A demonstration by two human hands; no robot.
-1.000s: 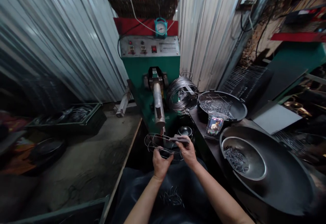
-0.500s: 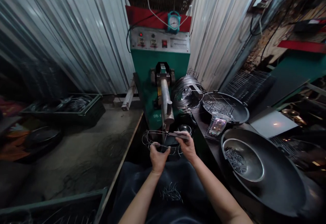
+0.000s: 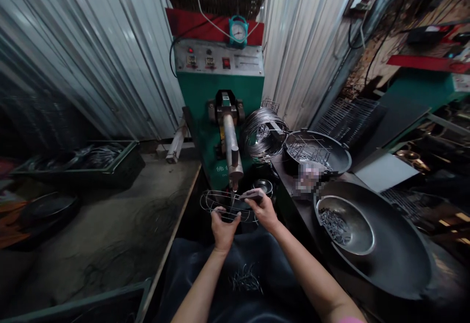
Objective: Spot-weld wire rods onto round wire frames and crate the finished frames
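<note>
My left hand grips the near rim of an oval wire frame and keeps it flat under the tip of the welding arm of a green machine. Over the frame's right side, my right hand pinches a small dark flat tool. A dark apron covers my lap, with several short wire pieces lying on it.
On the bench to the right are a steel bowl of wire bits inside a big black pan, a second pan with wire grids and a coil of wire. A green crate stands on the floor at left.
My hands, the wire frame and the tool stay under the welding tip. Only the camera has swung: first down and left, then back right.
</note>
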